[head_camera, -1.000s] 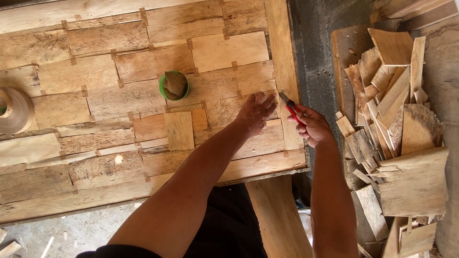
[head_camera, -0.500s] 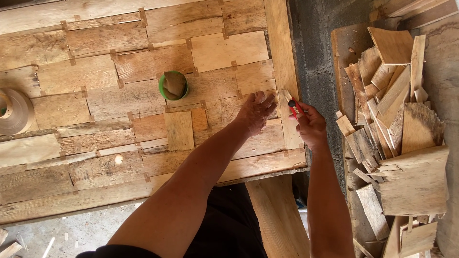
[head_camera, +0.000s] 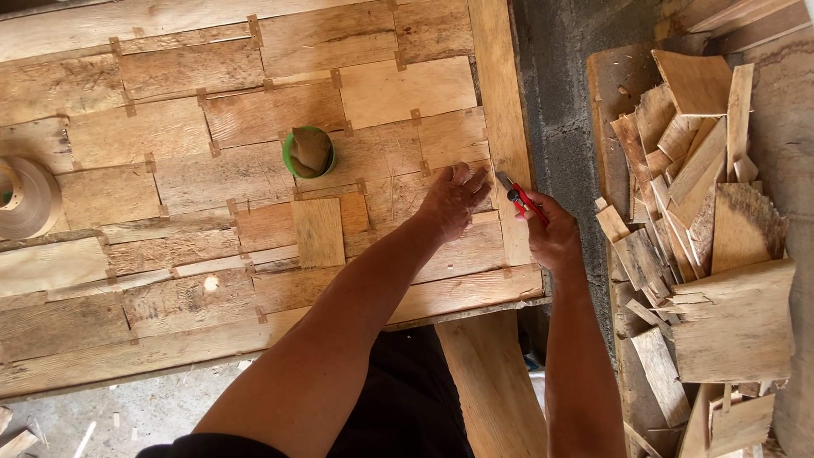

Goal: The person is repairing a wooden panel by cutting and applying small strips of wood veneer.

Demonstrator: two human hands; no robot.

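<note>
My left hand (head_camera: 454, 199) lies flat, fingers spread, pressing on thin wood veneer pieces (head_camera: 407, 89) taped together into a sheet on the table. My right hand (head_camera: 553, 233) grips a red utility knife (head_camera: 519, 198) beside it, the blade tip near the sheet's right edge by a long wooden strip (head_camera: 496, 93). A loose small veneer rectangle (head_camera: 318, 231) lies on the sheet left of my left forearm.
A green cup (head_camera: 309, 153) holding brown tape pieces stands on the sheet. A roll of brown tape (head_camera: 24, 197) sits at the left edge. A heap of veneer offcuts (head_camera: 704, 220) is stacked on the right. A plank (head_camera: 492, 390) juts out below the table.
My hands have shifted slightly toward the far side of the sheet; the knife now sits closer to the left hand's fingertips.
</note>
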